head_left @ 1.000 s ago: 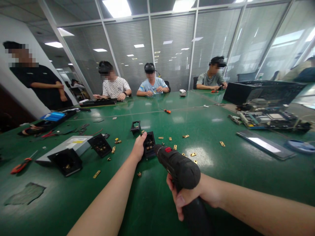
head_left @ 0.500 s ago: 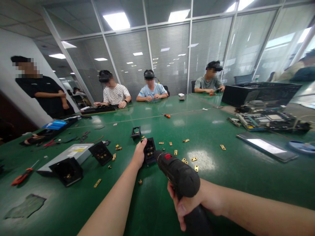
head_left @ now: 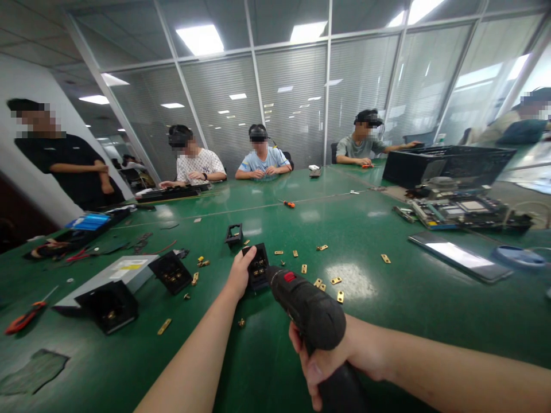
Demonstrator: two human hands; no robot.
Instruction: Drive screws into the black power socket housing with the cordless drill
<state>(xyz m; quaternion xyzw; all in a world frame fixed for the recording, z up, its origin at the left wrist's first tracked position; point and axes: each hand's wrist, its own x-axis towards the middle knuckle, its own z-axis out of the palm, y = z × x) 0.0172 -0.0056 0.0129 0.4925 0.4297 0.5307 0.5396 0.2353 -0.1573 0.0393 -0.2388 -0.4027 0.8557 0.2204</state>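
Head camera, forward-down over green table (single view).

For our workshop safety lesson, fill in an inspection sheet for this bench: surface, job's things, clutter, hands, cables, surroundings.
Surface: green table, glossy, dark patch at its near left corner.
Job's things: black socket block on the table; drill, tip at the block.
Clutter: scattered brass pieces; spare black blocks; silver drive; orange screwdriver; circuit board.
Hands: left hand grips the block; right hand grips the drill.
Cables: thin wires lying at the left.
Surroundings: people seated at the far side; glass walls with blinds.
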